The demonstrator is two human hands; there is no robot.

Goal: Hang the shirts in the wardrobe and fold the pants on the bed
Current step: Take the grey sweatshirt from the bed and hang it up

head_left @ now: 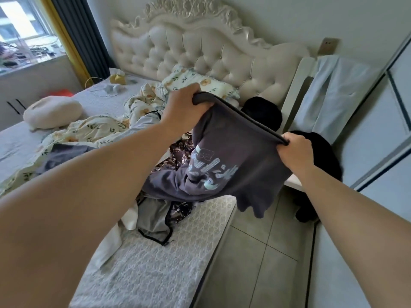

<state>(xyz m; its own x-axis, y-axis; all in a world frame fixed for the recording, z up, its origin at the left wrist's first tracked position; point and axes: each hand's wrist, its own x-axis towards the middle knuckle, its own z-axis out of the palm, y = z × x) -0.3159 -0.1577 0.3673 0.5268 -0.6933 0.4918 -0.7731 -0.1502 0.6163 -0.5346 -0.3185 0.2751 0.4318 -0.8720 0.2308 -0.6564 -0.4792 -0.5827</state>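
Your left hand (pixel 184 103) and right hand (pixel 295 152) were both curled tight round the banded edge of one grey garment (pixel 244 165), stretched between them over the bed (pixel 155 263).

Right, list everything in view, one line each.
Dark grey garment: one, pale print, held up over the bed edge.
Headboard: one, cream, tufted, behind the bed.
Floral pillow: one, cream, against the headboard.
Floral quilt: one, cream, crumpled across the bed.
Round cushion: one, cream, left on the bed.
Black-trimmed garment: one, grey, on the bed near its edge.
Black bundles: two, black, beside the bed at right.
Cloth: one, pale blue, draped right of the headboard.
Curtain: one, dark blue with yellow edge, beside the window.
Left hand: one, gripping the garment's band.
Right hand: one, gripping the band's other end.
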